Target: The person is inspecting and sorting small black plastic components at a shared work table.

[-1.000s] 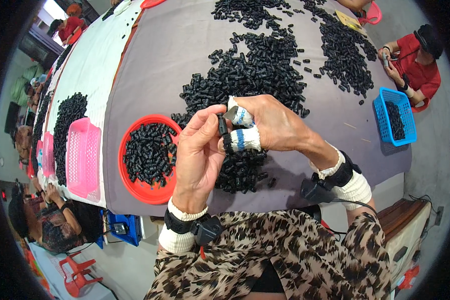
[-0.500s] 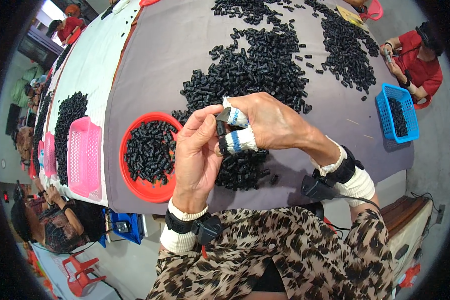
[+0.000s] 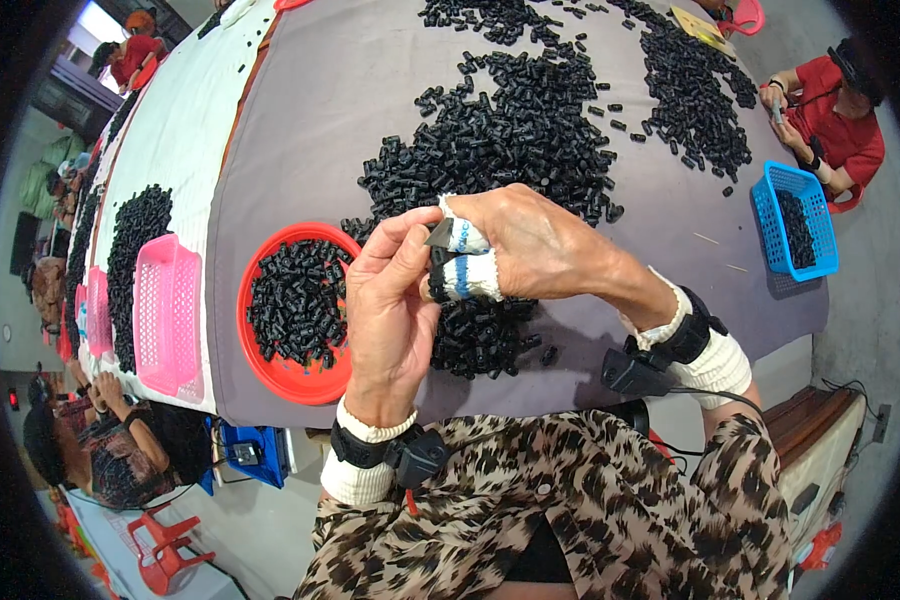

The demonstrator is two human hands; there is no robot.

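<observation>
My left hand point(image 3: 385, 325) is closed, its thumb and fingers pinching a small black plastic piece point(image 3: 437, 262) that is partly hidden by the fingers. From the right, my right hand point(image 3: 550, 245) meets it, with white cloth wraps point(image 3: 470, 275) marked in blue around its fingers. A small grey blade point(image 3: 440, 234) sticks out of the right hand's grip, by the left fingertips and close to the black piece. Whether the blade touches the piece I cannot tell. Just below and beyond both hands lies a large heap of similar black pieces point(image 3: 530, 130).
A round red basin point(image 3: 255, 355) of black pieces stands left of my hands. Pink baskets point(image 3: 168, 320) are farther left on a white cloth. At the right, a person in red point(image 3: 840, 140) works beside a blue basket point(image 3: 820, 245). Another heap point(image 3: 695, 110) lies at far right.
My two hands have shifted slightly left together. The blade's face has turned and shows more of itself, while the black piece is still between the fingers.
</observation>
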